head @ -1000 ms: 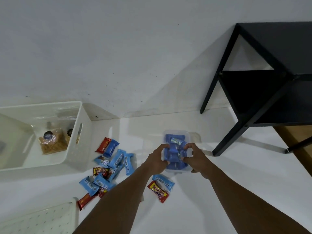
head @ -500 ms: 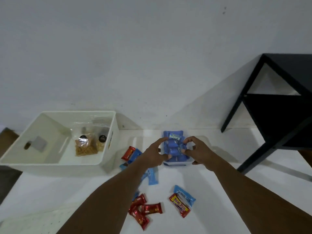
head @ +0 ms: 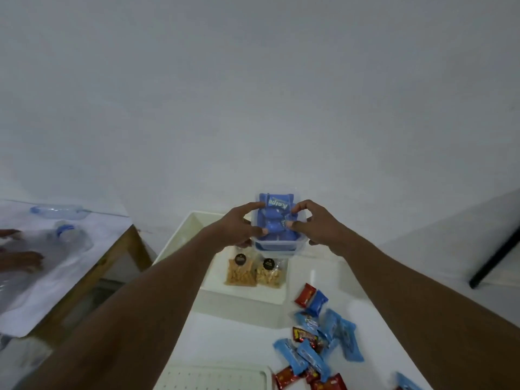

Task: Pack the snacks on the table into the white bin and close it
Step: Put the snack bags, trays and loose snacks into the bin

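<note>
My left hand (head: 239, 225) and my right hand (head: 316, 225) both grip a small clear tub of blue snack packets (head: 277, 246), holding it in the air above the white bin (head: 244, 292). Two clear bags of yellow crackers (head: 253, 273) lie on the bin's floor, just below the tub. Loose blue and red snack bars (head: 320, 339) lie scattered on the white table (head: 225, 342) to the right of the bin. The bin's white perforated lid (head: 211, 378) lies flat at the table's near edge.
To the left stands a second wooden-framed table (head: 118, 260) covered in plastic, with clear bottles (head: 67, 232) on it and another person's hands (head: 17, 257) at its edge. A black table leg (head: 495, 257) slants down at the far right. A plain wall is behind.
Both hands have lifted the tub of blue packets off the table and carried it left, over the open bin. My view has swung left with it.
</note>
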The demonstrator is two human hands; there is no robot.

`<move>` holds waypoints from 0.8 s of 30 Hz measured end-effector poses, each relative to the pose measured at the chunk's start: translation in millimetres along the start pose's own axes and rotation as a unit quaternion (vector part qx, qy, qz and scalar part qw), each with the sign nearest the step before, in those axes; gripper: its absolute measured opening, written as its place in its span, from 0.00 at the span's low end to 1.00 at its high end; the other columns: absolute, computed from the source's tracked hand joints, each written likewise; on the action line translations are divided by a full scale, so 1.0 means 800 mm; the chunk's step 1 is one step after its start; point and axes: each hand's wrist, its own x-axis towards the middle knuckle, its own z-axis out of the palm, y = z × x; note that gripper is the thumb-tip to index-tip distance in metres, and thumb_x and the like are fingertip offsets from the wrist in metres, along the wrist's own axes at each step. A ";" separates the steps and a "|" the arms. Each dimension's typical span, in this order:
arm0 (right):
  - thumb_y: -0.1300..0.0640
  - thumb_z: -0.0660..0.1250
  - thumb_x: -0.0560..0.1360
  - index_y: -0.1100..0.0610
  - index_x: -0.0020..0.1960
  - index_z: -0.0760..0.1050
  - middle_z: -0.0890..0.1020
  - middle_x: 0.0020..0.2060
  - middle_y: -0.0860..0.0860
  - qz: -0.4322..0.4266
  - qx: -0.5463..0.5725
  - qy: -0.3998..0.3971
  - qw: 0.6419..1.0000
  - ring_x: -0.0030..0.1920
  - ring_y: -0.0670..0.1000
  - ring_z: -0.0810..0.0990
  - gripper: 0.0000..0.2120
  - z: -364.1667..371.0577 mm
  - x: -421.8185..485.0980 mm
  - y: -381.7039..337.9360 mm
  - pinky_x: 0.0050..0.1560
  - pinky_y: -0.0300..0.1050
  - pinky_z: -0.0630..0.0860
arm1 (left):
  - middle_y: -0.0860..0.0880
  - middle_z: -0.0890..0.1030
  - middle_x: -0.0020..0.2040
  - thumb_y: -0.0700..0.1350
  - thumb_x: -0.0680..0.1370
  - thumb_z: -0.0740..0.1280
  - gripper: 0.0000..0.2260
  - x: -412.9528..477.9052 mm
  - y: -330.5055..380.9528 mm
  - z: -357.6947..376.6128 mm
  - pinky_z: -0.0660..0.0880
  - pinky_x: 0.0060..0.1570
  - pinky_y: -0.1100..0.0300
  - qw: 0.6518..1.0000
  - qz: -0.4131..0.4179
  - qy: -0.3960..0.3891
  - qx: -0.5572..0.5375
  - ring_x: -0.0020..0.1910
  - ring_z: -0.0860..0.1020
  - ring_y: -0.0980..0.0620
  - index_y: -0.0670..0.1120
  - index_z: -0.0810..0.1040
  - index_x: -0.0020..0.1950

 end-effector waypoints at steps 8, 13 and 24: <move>0.48 0.73 0.73 0.47 0.55 0.72 0.79 0.49 0.51 -0.013 0.002 -0.040 0.999 0.38 0.48 0.76 0.14 0.192 0.068 -0.055 0.35 0.41 0.71 | 0.45 0.81 0.49 0.43 0.73 0.76 0.31 -0.039 -0.102 -0.165 0.81 0.42 0.56 0.997 -0.066 0.044 0.014 0.40 0.79 0.49 0.59 0.70 0.72; 0.50 0.72 0.74 0.47 0.56 0.72 0.78 0.45 0.48 0.008 0.013 -0.068 0.998 0.38 0.45 0.74 0.13 0.289 0.107 -0.047 0.36 0.39 0.70 | 0.44 0.81 0.55 0.41 0.74 0.75 0.31 -0.035 -0.173 -0.223 0.82 0.46 0.54 0.991 -0.123 0.047 0.017 0.46 0.81 0.48 0.60 0.69 0.73; 0.54 0.73 0.73 0.47 0.53 0.72 0.79 0.53 0.53 0.104 0.041 -0.016 0.994 0.49 0.54 0.82 0.13 0.345 0.173 0.047 0.54 0.55 0.81 | 0.36 0.76 0.64 0.36 0.71 0.75 0.35 0.064 -0.257 -0.205 0.75 0.39 0.66 0.991 -0.111 -0.013 0.074 0.47 0.80 0.47 0.50 0.67 0.75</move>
